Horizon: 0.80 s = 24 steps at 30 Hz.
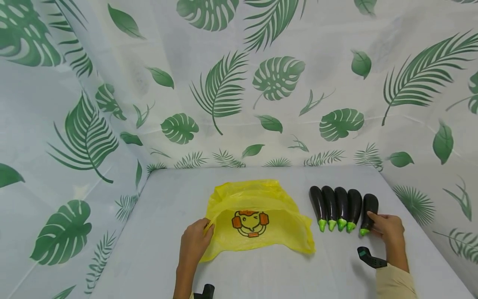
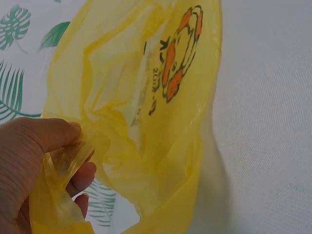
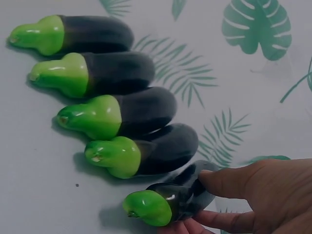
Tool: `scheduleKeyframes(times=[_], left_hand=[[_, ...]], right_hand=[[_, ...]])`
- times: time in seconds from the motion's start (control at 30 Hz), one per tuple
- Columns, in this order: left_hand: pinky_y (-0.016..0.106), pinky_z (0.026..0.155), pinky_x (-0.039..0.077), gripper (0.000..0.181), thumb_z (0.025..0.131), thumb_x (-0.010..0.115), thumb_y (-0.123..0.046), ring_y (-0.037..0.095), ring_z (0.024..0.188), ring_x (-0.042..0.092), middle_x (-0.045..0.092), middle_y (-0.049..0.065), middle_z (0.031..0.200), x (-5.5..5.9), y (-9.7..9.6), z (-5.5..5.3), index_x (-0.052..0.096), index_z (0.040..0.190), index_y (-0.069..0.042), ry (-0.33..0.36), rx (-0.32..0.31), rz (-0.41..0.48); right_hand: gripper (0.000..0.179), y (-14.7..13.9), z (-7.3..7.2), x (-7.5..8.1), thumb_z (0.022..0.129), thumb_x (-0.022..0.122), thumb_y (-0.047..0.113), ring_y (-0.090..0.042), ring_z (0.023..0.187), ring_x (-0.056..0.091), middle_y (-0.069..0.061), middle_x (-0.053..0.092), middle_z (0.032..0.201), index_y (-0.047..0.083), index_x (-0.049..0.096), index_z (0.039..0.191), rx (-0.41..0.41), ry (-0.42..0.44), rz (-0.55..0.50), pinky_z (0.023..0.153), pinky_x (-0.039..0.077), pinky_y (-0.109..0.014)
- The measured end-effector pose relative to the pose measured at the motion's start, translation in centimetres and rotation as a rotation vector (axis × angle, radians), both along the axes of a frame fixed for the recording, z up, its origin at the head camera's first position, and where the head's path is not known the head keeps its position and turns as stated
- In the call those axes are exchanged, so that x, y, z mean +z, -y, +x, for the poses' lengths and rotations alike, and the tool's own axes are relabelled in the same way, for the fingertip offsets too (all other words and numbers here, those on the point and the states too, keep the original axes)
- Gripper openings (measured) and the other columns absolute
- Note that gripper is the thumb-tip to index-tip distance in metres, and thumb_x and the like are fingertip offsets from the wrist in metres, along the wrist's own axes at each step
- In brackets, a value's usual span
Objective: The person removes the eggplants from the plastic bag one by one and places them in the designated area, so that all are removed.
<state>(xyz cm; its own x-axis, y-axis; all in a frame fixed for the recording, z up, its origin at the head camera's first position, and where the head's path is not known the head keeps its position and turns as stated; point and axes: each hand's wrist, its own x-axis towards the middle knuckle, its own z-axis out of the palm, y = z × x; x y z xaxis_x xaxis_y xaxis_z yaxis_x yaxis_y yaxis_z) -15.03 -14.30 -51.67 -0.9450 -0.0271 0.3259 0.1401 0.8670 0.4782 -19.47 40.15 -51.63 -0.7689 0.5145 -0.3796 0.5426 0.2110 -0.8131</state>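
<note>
A yellow plastic bag point(image 1: 276, 232) with a printed cartoon face lies on the table, its mouth partly spread. At its left edge my left hand point(image 1: 196, 241) pinches the bag's handle; in the left wrist view, the thumb of that hand point(image 2: 34, 161) presses the thin film against curled fingers. Several dark eggplants point(image 1: 341, 203) with bright green caps lie side by side right of the bag. My right hand point(image 1: 390, 226) grips the rightmost eggplant point(image 1: 369, 203), thumb on top and fingers low on its far side. The right wrist view shows this eggplant point(image 3: 148, 207) slightly tilted, beside the others.
A pale table surface point(image 1: 168, 199) spreads beneath everything. Leaf-printed white sheets point(image 1: 231, 91) rise behind and on both sides. A black wrist device point(image 1: 371, 259) sits at the right wrist, and another point(image 1: 205, 291) at the left.
</note>
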Motion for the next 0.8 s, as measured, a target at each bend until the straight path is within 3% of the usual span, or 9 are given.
scheduleKeyframes(times=[0.37,0.6,0.8], left_hand=[[0.021,0.054,0.038,0.011,0.086,0.074,-0.019,0.006,0.058,0.042,0.057,-0.004,0.068,0.0,0.0,0.1,0.067,0.086,-0.01,-0.016,-0.002,-0.01],[0.02,0.054,0.038,0.011,0.087,0.074,-0.02,0.006,0.057,0.041,0.056,-0.005,0.067,-0.1,0.0,0.2,0.067,0.086,-0.01,-0.016,-0.001,-0.004],[0.02,0.054,0.037,0.011,0.086,0.074,-0.018,0.006,0.057,0.04,0.054,-0.006,0.065,0.0,0.0,0.2,0.066,0.084,-0.011,-0.038,-0.017,-0.004]], right_hand=[[0.068,0.6,-0.2,-0.6,0.094,0.059,0.03,-0.005,0.064,0.053,-0.037,0.04,0.124,-0.021,0.037,0.135,0.002,-0.026,0.078,0.058,0.055,-0.024],[0.07,1.0,-0.1,-0.5,0.094,0.059,0.034,-0.023,0.077,0.061,-0.04,0.038,0.131,-0.02,0.039,0.134,0.004,-0.009,0.135,0.056,0.054,-0.024],[0.073,1.1,0.0,-0.8,0.093,0.06,0.038,-0.034,0.088,0.059,-0.041,0.036,0.132,-0.019,0.04,0.135,-0.026,-0.006,0.145,0.054,0.054,-0.024]])
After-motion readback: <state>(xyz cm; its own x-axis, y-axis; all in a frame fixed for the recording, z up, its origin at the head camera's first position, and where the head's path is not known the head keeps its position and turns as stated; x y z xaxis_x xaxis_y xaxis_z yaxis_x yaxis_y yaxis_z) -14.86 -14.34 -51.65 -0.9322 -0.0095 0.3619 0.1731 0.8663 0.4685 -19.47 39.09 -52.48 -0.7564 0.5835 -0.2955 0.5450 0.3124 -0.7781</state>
